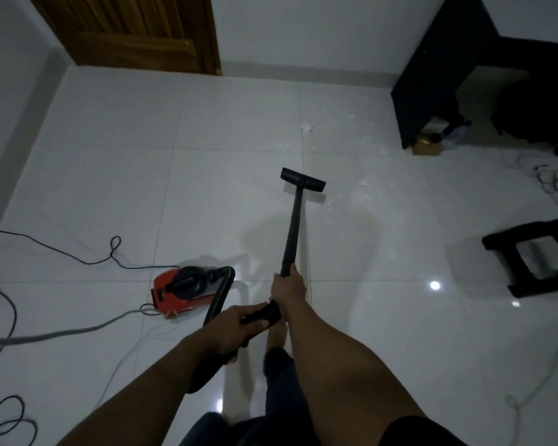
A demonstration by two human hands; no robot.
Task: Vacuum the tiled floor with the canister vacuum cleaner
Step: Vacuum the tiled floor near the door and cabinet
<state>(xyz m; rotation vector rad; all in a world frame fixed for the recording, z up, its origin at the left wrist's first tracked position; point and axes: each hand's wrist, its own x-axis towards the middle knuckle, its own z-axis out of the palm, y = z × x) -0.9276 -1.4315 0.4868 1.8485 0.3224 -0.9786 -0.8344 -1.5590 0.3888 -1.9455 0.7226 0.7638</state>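
Observation:
A red and black canister vacuum (178, 291) sits on the white tiled floor (207, 156) at lower left. Its black hose (218, 296) curves up to the handle. My left hand (239, 326) grips the hose handle near my body. My right hand (289, 284) holds the black wand (292, 226) further up. The wand runs forward to the black floor nozzle (303, 179), which rests flat on the tiles. White crumbs and dust (361, 194) lie just right of the nozzle and further ahead.
Black and grey cables (78, 259) snake over the floor at left. A black stool (541, 255) stands at right. A dark desk (432, 78), a small box (427, 144) and more cords (554, 181) fill the far right. A wooden door (129, 30) is ahead left.

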